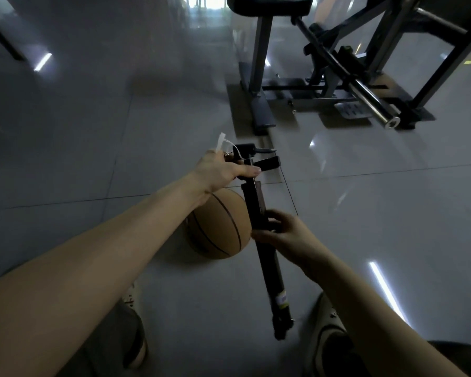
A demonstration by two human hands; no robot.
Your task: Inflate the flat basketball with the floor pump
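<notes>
A brown basketball lies on the tiled floor just in front of my feet. Above it I hold a black floor pump off the floor, tilted, its far end pointing away from me. My left hand grips the pump's far end, where black bars stick out sideways and a white tag hangs on a cord. My right hand is closed around the middle of the pump's barrel, right beside the ball. The near end of the pump hangs between my shoes.
A gym machine with a padded seat, dark steel frame and a chrome bar stands at the back right. Grey glossy floor tiles stretch to the left. My two shoes are at the bottom.
</notes>
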